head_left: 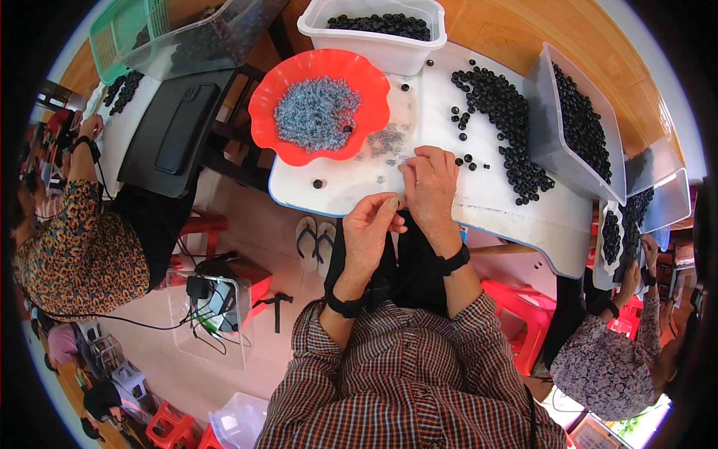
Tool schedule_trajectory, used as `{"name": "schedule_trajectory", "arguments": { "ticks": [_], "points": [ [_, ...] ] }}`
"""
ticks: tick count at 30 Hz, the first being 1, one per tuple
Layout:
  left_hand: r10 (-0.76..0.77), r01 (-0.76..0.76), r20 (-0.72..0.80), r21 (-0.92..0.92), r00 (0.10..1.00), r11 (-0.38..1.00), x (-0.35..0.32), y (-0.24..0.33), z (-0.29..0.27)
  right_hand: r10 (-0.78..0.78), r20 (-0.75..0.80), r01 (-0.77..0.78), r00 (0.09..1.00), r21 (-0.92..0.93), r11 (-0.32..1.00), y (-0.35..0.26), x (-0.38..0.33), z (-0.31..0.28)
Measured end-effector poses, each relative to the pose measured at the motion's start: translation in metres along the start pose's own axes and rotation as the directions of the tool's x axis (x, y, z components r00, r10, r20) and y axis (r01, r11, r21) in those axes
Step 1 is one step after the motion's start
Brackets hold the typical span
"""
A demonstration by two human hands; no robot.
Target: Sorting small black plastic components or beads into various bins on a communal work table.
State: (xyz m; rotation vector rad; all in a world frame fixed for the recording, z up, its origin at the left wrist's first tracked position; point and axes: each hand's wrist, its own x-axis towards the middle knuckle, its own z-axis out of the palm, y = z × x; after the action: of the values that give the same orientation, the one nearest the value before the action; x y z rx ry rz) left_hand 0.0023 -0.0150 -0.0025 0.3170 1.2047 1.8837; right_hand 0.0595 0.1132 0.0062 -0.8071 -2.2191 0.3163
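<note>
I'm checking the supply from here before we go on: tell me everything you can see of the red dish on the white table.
The red dish is a shallow bowl of glossy, plastic-looking material with a wavy, scalloped rim. It sits flat at the white table's left end, part of its rim overhanging the edge. It holds a heap of tiny pale grey-blue beads with one black bead at the heap's right side. A white tub of black beads stands just behind its rim. Neither hand touches it; the right hand rests on the table to its right.

We cannot tell what the left hand pinches; its fingertips hide it. The right hand covers whatever lies under it. The clear beads blur together. The right-edge tubs are cut off.
</note>
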Motion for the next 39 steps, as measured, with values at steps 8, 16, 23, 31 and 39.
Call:
{"name": "schedule_trajectory", "arguments": {
  "ticks": [8, 16, 23, 31, 39],
  "points": [
    [-0.09, 0.089, 0.003, -0.153, 0.996, 0.984, 0.004, 0.007, -0.005, 0.011, -0.001, -0.011, 1.0, 0.075, 0.997, 0.002, -0.005, -0.01],
    [-0.129, 0.186, 0.166, -0.402, 0.978, 0.896, 0.005, 0.011, -0.002, 0.337, 0.285, -0.441, 0.897, 0.532, 0.723, -0.007, -0.022, -0.042],
    [-0.145, 0.224, 0.211, -0.426, 0.967, 0.877, 0.005, 0.013, 0.007, 0.381, 0.418, -0.565, 0.825, 0.652, 0.506, -0.012, -0.028, -0.061],
    [-0.125, 0.2, 0.209, -0.391, 0.97, 0.898, 0.002, 0.014, 0.02, 0.345, 0.36, -0.488, 0.867, 0.756, 0.436, -0.01, -0.033, -0.07],
    [-0.113, 0.189, 0.217, -0.373, 0.97, 0.908, 0.002, 0.011, 0.028, 0.353, 0.303, -0.455, 0.885, 0.719, 0.525, -0.005, -0.035, -0.075]
  ]
}}
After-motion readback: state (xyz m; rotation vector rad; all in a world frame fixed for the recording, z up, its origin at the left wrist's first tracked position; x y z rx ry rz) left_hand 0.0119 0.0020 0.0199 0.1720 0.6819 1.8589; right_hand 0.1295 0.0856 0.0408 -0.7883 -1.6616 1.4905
